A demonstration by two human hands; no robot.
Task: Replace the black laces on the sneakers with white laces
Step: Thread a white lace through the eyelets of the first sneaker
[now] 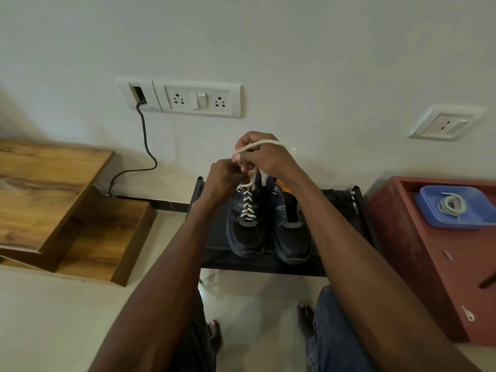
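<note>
Two dark sneakers stand side by side on a black rack [268, 267]. The left sneaker [248, 232] carries a white lace [248, 204] crossed through its eyelets. The right sneaker [291, 237] shows no lace. Above the left sneaker's collar, my left hand [224, 178] pinches one end of the white lace. My right hand [264, 157] grips the other end, which runs over its fingers and sticks out to the right. Both hands are close together, almost touching.
A blue tray [429, 210] on a red cabinet [418, 264] at the right holds a coiled white lace [452, 204]. Wooden shelving [67, 210] stands at the left. Wall sockets and a dangling black cable [146, 146] are behind. My knees and bare feet are below the rack.
</note>
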